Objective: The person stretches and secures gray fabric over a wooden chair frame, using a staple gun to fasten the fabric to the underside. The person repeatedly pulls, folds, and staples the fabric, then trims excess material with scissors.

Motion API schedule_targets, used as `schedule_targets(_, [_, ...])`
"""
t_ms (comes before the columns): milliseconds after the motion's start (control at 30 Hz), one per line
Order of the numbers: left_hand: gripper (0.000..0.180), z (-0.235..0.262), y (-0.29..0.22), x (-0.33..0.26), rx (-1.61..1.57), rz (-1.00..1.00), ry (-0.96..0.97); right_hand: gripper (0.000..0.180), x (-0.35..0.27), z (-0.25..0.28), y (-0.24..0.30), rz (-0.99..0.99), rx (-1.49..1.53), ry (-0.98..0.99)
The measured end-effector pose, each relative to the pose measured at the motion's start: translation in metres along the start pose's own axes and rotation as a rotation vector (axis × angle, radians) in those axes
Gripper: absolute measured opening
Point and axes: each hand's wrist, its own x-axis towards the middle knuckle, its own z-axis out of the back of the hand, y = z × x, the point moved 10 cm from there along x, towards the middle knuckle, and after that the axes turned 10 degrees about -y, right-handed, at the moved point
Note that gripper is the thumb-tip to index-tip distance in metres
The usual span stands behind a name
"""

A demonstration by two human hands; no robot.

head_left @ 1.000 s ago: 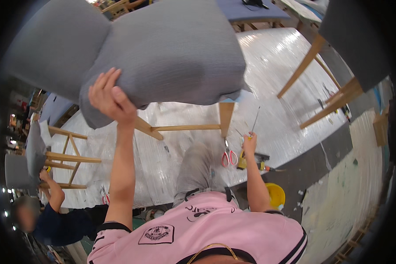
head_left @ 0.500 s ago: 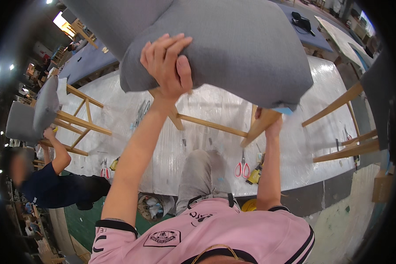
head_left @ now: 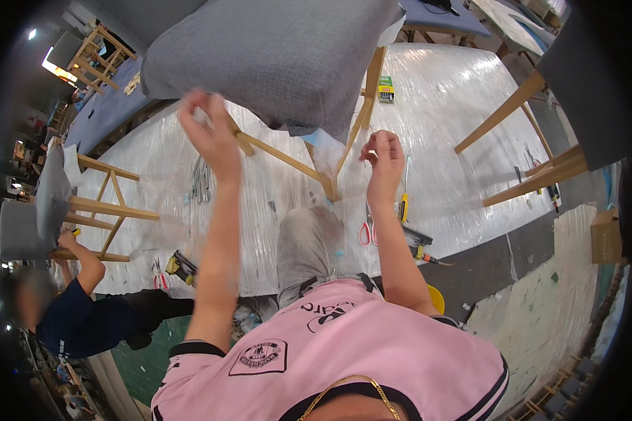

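A grey upholstered chair [head_left: 260, 63] with pale wooden legs stands before me on a plastic-wrapped bench. At its near corner, loose fabric and a white-and-blue lining [head_left: 324, 151] hang around the top of a leg. My left hand [head_left: 214, 133], smeared by motion, is just below the seat's left edge with fingers apart and nothing in them. To the right of the near leg, my right hand [head_left: 385, 158] is raised off the chair, its fingers curled together. Whether it pinches something small cannot be made out.
Red-handled scissors [head_left: 365, 234], a yellow-handled screwdriver [head_left: 404, 207] and a staple gun [head_left: 416, 237] lie near my right forearm. Beyond is a green box [head_left: 386, 89]. Another chair [head_left: 541, 140] stands at right. At left, a co-worker [head_left: 98, 309] handles a grey chair [head_left: 49, 196].
The chair has swung round and shifted left. My left hand has come off the seat, and my right hand has let go of the leg and moved left and up.
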Motion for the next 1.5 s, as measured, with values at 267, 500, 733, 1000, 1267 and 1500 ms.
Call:
schedule_targets(267, [0.044,-0.056,-0.015,-0.12,-0.364,1.023,0.652,0.054,-0.039,-0.064,0.026,-0.517,0.034,0.385])
schedule_targets(500, [0.023,-0.061,-0.017,-0.142,-0.614,1.072,0.626,0.051,-0.041,-0.085,0.02,-0.512,0.25,0.428])
schedule_targets(733, [0.022,-0.067,-0.018,-0.177,-0.84,1.205,0.543,0.055,-0.027,-0.077,0.01,-0.188,0.165,0.474])
schedule_targets(1000, [0.028,-0.063,0.0,-0.187,-0.804,1.148,0.516,0.062,-0.036,-0.067,-0.017,-0.191,0.166,0.438])
schedule_targets(1267, [0.028,-0.051,0.01,-0.17,-0.526,0.873,0.593,0.06,-0.037,-0.073,-0.019,-0.196,0.197,0.484])
schedule_targets(1500, [0.068,-0.086,0.015,-0.141,-0.432,0.749,0.533,0.057,-0.031,-0.081,-0.018,-0.178,0.227,0.53])
